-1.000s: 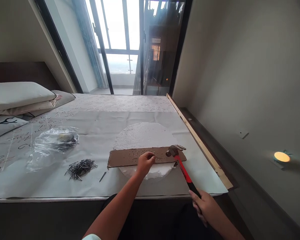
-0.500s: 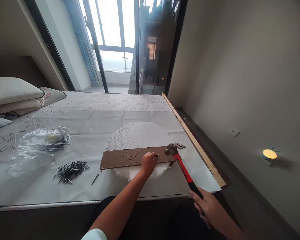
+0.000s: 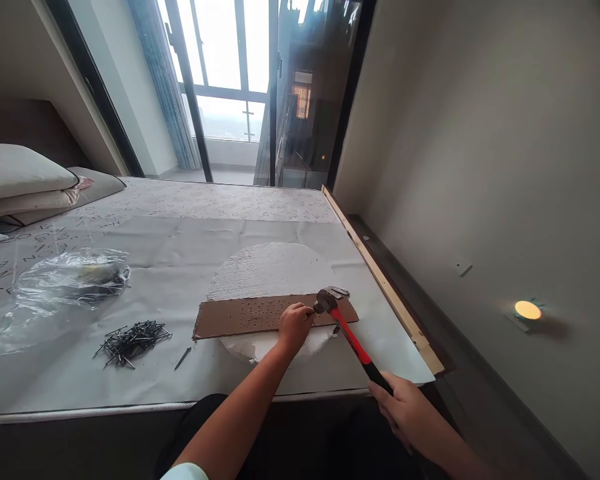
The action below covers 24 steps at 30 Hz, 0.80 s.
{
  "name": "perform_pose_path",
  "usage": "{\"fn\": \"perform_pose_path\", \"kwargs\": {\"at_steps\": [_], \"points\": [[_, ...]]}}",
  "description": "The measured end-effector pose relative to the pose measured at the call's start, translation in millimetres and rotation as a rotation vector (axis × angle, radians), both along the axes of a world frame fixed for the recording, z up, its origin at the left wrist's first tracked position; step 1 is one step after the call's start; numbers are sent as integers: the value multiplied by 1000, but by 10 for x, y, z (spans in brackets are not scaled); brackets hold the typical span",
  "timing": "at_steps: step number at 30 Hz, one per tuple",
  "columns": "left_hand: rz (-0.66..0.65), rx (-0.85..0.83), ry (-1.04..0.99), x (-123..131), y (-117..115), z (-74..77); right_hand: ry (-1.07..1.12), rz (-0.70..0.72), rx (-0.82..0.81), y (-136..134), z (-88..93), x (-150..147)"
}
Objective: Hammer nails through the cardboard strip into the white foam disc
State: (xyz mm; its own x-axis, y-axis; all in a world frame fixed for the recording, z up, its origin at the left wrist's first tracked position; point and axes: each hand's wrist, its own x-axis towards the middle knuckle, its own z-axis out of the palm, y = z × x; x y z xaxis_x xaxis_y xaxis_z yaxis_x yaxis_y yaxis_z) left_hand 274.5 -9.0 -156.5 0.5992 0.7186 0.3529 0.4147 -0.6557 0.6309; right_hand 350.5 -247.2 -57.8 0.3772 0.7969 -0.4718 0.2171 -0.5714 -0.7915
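Note:
My left hand [image 3: 295, 328] rests on a brown strip of board [image 3: 223, 319], its thumb and fingers pinched on a nail that is mostly hidden. My right hand [image 3: 396, 403] grips the black end of a red-handled claw hammer [image 3: 351, 332]. The hammer's head is right beside my left fingertips, above the board. Many small holes dot the strip, which lies across a white foam disc [image 3: 273, 267]. To the left sits a pile of nails [image 3: 136, 340], with a single nail [image 3: 183, 359] lying apart from it.
A grey sheet [image 3: 190, 247] covers part of the mattress [image 3: 200, 199]. A clear plastic bag [image 3: 63, 287] lies at the left, with pillows [image 3: 25, 172] behind it. A wooden rail [image 3: 385, 280] runs along the right edge, near the wall.
The hammer's head has come left and slightly down, close to my left fingertips. My left hand keeps its pinch on the board. The whole view has shifted slightly.

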Motion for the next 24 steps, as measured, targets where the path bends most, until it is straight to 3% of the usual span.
{"fn": "perform_pose_path", "kwargs": {"at_steps": [13,20,24], "points": [[-9,64,47,-18,4,-63,-199,21,49,66,47,-21],[-39,126,108,-30,6,-83,-189,1,48,71,-63,-45],[-63,118,40,-47,21,-82,-209,-33,77,32,7,-18]]}}
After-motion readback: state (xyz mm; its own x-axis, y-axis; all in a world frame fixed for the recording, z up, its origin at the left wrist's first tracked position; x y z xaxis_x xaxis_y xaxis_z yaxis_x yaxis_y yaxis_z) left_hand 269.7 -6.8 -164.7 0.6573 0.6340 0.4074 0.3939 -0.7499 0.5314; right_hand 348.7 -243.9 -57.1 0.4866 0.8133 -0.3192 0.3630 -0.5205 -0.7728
